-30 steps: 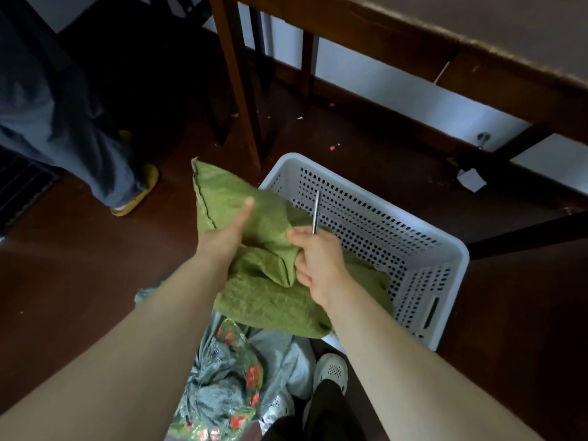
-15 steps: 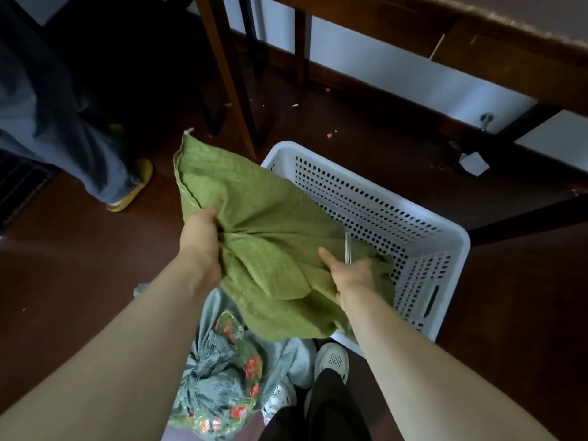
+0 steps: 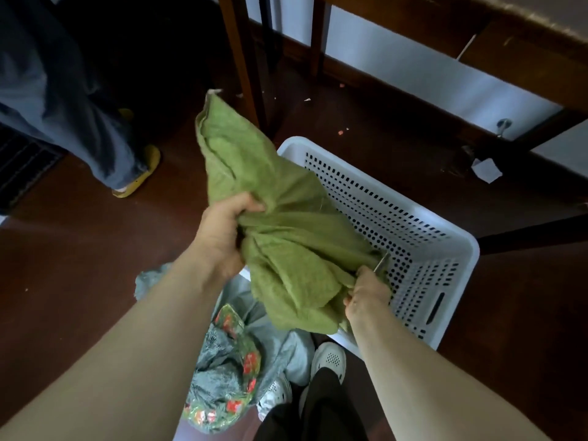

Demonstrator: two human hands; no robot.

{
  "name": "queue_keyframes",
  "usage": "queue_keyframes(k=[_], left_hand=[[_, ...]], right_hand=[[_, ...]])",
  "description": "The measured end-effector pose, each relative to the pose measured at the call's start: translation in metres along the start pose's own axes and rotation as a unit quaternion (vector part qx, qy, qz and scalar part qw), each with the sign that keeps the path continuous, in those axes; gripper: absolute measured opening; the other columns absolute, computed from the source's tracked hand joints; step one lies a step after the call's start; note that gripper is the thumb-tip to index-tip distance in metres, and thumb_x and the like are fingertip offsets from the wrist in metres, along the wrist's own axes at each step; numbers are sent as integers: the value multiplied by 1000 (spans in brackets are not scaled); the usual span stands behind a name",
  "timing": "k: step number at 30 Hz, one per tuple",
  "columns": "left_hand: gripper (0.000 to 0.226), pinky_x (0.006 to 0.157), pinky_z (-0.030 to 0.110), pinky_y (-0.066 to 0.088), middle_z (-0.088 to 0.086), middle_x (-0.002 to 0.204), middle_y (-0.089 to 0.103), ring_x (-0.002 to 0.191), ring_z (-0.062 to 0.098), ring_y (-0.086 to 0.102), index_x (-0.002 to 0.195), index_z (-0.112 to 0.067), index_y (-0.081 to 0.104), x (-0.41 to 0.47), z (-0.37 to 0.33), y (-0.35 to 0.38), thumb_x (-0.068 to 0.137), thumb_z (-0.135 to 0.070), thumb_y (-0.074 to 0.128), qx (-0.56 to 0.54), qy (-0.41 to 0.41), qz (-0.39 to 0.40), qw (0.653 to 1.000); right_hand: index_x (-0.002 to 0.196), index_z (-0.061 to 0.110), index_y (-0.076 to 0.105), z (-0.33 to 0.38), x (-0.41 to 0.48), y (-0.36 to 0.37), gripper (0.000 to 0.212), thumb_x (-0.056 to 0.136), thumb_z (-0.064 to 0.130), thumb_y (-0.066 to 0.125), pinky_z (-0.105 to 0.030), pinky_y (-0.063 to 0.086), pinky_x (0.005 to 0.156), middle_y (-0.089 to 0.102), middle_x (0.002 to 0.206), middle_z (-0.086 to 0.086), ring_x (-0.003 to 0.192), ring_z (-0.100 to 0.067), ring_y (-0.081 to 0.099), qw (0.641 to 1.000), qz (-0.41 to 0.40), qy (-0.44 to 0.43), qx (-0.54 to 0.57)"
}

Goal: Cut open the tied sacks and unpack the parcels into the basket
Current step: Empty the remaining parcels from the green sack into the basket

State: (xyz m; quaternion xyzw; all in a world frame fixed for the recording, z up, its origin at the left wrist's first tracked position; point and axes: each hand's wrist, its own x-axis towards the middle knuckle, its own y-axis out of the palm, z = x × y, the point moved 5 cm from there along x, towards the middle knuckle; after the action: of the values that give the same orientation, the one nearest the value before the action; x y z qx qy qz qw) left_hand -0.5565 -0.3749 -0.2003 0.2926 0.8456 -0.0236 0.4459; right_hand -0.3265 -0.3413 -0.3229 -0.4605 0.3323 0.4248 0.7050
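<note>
A limp green woven sack (image 3: 280, 224) hangs over the near left corner of the white perforated basket (image 3: 423, 237). My left hand (image 3: 222, 230) grips the sack's bunched middle. My right hand (image 3: 366, 297) clutches its lower right corner and also holds a thin metal blade (image 3: 381, 262) that pokes up from the fist. The sack's far corner stands up to the left of the basket. What lies in the basket under the sack is hidden.
Crumpled grey and green plastic bags with red print (image 3: 229, 370) lie on the dark floor by my white shoes (image 3: 329, 361). Another person's trouser leg and yellow slipper (image 3: 136, 179) stand at the left. Wooden table legs (image 3: 245, 68) rise behind the basket.
The sack has been lifted and spread out taller. My left hand shifted to grip its middle. My right hand, with the blade, slid down and right to the sack's lower corner.
</note>
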Motion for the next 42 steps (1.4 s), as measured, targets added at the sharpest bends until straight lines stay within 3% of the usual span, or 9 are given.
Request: queue_keyframes(k=[5,7,11,19,25,28,34,38,42], left_hand=[[20,59,31,46,14,74,56,61,27,54,87,-6,56,6,21,-70,71,3,48,137,-42,-170,975],[23,47,22,35,5,64,45,48,19,41,82,-15,53,6,18,-76,74,5,45,176,-35,-169,969],[27,36,11,27,-3,40,41,30,10,33,67,-15,49,15,23,-81,75,9,39,207,-41,-147,966],[32,57,25,48,8,61,60,58,22,57,77,-7,62,30,37,-93,80,14,38,214,-28,-113,970],[30,72,35,43,7,78,54,72,23,51,84,-8,58,33,44,-114,55,-16,53,156,-78,-140,975],[9,70,32,44,8,86,56,76,20,52,85,-10,57,33,44,-115,77,-13,54,154,-59,-148,975],[11,55,26,52,8,75,59,66,21,58,78,-10,58,34,-2,-78,82,0,59,94,49,-158,982],[13,86,48,54,9,82,62,86,29,62,75,-10,57,24,-52,-36,74,3,60,-20,101,-115,988],[21,85,54,53,14,92,66,96,35,64,85,-7,62,26,-71,-35,64,-5,64,-68,98,-119,986]], right_hand=[[93,10,57,12,10,-14,7,92,16,54,-27,41,50,52,70,-5,57,-19,48,989,3,-127,-77],[97,7,64,29,3,-3,16,94,19,54,-28,40,57,57,71,-5,60,-20,52,962,-20,-218,-161],[105,16,68,59,-32,64,19,96,24,54,-21,41,58,62,83,2,66,-11,54,892,117,-346,-267],[138,28,47,55,-73,191,48,94,8,44,-41,49,92,59,119,-7,105,-27,58,714,303,-426,-465],[101,14,60,34,-61,181,19,97,29,49,-33,48,75,60,91,-4,89,-23,60,557,228,-446,-663],[102,15,55,38,-53,163,16,100,25,43,-32,44,68,55,89,-3,83,-21,55,617,186,-445,-621],[66,19,46,99,-99,145,29,95,18,47,-30,38,61,45,64,3,58,-12,43,839,149,-447,-273],[70,18,50,132,-151,114,24,94,16,53,-17,37,59,45,63,10,55,0,44,848,122,-515,-23],[73,13,53,128,-158,109,22,95,15,52,-23,38,62,44,63,7,55,-3,41,878,130,-462,3]])
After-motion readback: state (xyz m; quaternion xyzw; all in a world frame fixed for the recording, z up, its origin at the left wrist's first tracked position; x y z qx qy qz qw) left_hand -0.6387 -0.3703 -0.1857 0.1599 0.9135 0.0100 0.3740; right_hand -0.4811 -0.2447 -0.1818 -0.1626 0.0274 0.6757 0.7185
